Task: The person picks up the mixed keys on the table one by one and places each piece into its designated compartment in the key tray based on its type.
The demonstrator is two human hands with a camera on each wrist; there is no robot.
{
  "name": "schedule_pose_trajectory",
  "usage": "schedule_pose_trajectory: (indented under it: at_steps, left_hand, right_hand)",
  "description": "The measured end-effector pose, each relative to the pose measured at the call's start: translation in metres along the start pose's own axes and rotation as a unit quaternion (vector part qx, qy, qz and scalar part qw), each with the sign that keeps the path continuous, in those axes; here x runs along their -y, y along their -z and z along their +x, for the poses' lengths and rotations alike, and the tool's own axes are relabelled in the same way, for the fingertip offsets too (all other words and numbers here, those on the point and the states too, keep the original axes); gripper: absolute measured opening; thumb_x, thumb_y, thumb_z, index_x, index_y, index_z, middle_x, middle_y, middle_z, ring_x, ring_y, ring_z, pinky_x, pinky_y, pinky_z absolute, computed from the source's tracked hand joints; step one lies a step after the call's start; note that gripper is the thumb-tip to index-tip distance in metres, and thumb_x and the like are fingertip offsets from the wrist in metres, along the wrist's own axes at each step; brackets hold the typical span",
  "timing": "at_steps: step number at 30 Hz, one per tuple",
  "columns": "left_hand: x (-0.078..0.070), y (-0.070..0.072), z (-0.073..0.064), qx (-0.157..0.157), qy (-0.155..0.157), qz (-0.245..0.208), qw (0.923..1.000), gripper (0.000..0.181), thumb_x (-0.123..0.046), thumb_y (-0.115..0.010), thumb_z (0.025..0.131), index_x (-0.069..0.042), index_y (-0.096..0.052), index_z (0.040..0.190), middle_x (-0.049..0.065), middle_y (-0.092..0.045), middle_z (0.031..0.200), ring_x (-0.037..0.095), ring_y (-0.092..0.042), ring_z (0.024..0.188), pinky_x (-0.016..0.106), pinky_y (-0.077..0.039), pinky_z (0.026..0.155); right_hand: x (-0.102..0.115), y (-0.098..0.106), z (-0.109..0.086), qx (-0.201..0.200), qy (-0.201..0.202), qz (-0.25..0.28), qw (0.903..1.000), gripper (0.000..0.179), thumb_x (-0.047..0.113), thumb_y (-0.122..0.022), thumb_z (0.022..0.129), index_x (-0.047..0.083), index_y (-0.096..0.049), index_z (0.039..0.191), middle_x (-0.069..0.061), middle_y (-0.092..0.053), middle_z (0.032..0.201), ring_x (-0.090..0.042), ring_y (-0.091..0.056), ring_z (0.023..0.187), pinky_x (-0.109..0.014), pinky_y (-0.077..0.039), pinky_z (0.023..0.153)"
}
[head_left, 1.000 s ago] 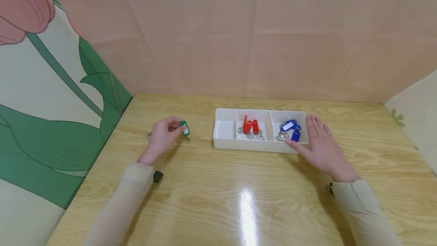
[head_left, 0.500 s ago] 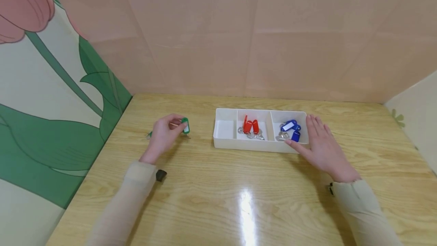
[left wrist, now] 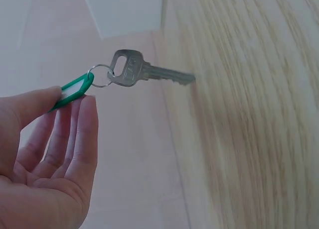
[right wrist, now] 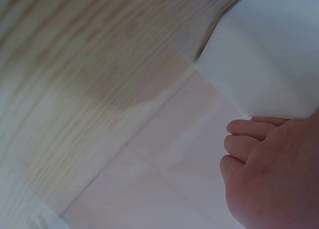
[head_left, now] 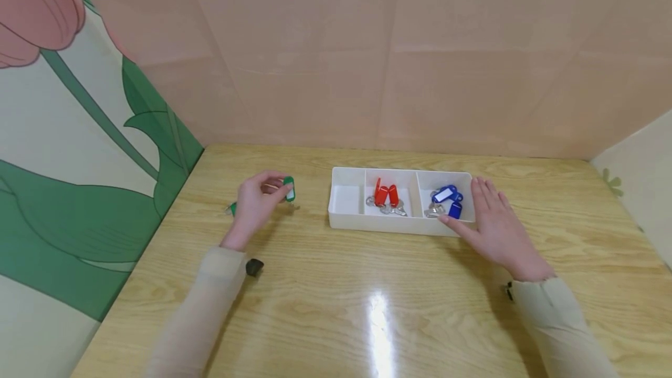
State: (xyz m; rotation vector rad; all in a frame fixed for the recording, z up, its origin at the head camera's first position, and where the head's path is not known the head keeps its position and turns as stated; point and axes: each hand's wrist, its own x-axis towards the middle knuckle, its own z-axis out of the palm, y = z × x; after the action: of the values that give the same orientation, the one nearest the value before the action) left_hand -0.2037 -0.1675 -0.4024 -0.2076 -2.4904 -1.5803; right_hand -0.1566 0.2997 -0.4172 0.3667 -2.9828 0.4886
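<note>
Between thumb and fingers, my left hand [head_left: 255, 203] pinches a green key tag [left wrist: 75, 91] above the table, left of the white tray. A silver key [left wrist: 130, 69] hangs from the tag by a ring. My right hand [head_left: 496, 229] lies against the right end of the three-compartment white tray [head_left: 378, 223], fingers straight and thumb over the front rim. Red key tags [head_left: 394, 195] with keys lie in the middle compartment, blue key tags [head_left: 445, 193] with keys in the right one. The left compartment [head_left: 347, 198] shows a bare floor.
Another green key tag [head_left: 233, 209] lies on the table, partly hidden behind the left wrist. The wooden table [head_left: 315, 296] meets a pink wall [head_left: 294, 74] at the back and a flower-patterned wall [head_left: 94, 209] on the left.
My left hand has moved slightly to the right and away from me with the green key tag, uncovering more of the other green tag. The right hand and tray stay in place.
</note>
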Motion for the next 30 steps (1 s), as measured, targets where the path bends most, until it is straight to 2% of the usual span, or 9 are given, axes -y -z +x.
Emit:
schedule_pose_trajectory:
  at_steps: [8, 18, 23, 30]
  left_hand:
    - [-0.002, -0.002, 0.002, -0.008, -0.002, -0.031, 0.9995, 0.023, -0.015, -0.077, 0.094, -0.005, -0.072, 0.114, 0.011, -0.067, 0.099, 0.025, -0.065, 0.086, 0.045, -0.061, 0.075]
    - [-0.014, -0.008, 0.003, -0.024, -0.029, -0.051, 0.998, 0.022, -0.015, -0.079, 0.092, -0.005, -0.074, 0.112, 0.012, -0.068, 0.097, 0.024, -0.066, 0.084, 0.03, -0.061, 0.07]
    - [-0.019, -0.011, 0.003, -0.033, -0.041, -0.058, 0.997, 0.022, -0.013, -0.079, 0.092, -0.005, -0.074, 0.112, 0.011, -0.068, 0.096, 0.025, -0.067, 0.084, 0.029, -0.06, 0.069]
    - [-0.026, -0.015, 0.003, -0.043, -0.04, -0.071, 0.9957, 0.023, -0.012, -0.079, 0.091, -0.006, -0.073, 0.112, 0.008, -0.068, 0.096, 0.022, -0.067, 0.085, 0.03, -0.061, 0.07]
  right_hand:
    - [0.0, -0.001, 0.0, 0.002, -0.003, 0.0, 1.0, 0.107, 0.062, -0.057, 0.097, -0.008, -0.005, 0.158, -0.032, -0.006, 0.163, -0.043, 0.004, 0.151, -0.053, 0.006, 0.121]
    - [-0.001, -0.001, 0.0, 0.0, -0.004, -0.002, 1.0, 0.107, 0.063, -0.057, 0.097, -0.008, -0.005, 0.158, -0.033, -0.008, 0.163, -0.045, 0.002, 0.151, -0.053, 0.006, 0.121]
    - [0.0, -0.001, 0.0, 0.003, -0.004, -0.002, 1.0, 0.106, 0.063, -0.056, 0.097, -0.008, -0.005, 0.159, -0.031, -0.005, 0.164, -0.043, 0.004, 0.151, -0.053, 0.006, 0.121]
    - [0.0, 0.0, 0.0, 0.002, -0.001, -0.004, 1.0, 0.106, 0.062, -0.056, 0.097, -0.007, -0.005, 0.159, -0.031, -0.004, 0.164, -0.042, 0.006, 0.151, -0.055, 0.005, 0.12]
